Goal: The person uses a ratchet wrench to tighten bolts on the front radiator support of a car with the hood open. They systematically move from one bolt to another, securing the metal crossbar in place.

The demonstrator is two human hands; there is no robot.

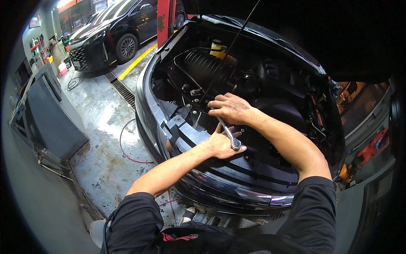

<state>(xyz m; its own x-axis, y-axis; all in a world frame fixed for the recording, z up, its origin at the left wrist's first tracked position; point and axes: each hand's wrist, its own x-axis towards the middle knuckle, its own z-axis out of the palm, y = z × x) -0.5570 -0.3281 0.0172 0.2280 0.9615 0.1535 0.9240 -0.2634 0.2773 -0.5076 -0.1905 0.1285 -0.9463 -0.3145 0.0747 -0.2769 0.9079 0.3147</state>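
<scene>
A chrome ratchet wrench [227, 131] slants over the front of a car's open engine bay. Its round head is toward me. My right hand [231, 106] is closed round the far end of its handle, hiding the grip. My left hand [222, 144] cups the round head, its thumb on the near side and some fingers beyond the shaft. Whatever sits under the head is hidden. Below both hands runs the dark front panel [192, 134] behind the grille, with bolts [194, 112] to its left.
A ribbed black air hose [205, 63] and a yellowish reservoir [218, 50] sit deeper in the bay. The thin hood prop [242, 28] rises behind my hands. A red hose [121, 142] lies on the floor. A grey panel [53, 116] stands at left; another black car [114, 34] is parked beyond.
</scene>
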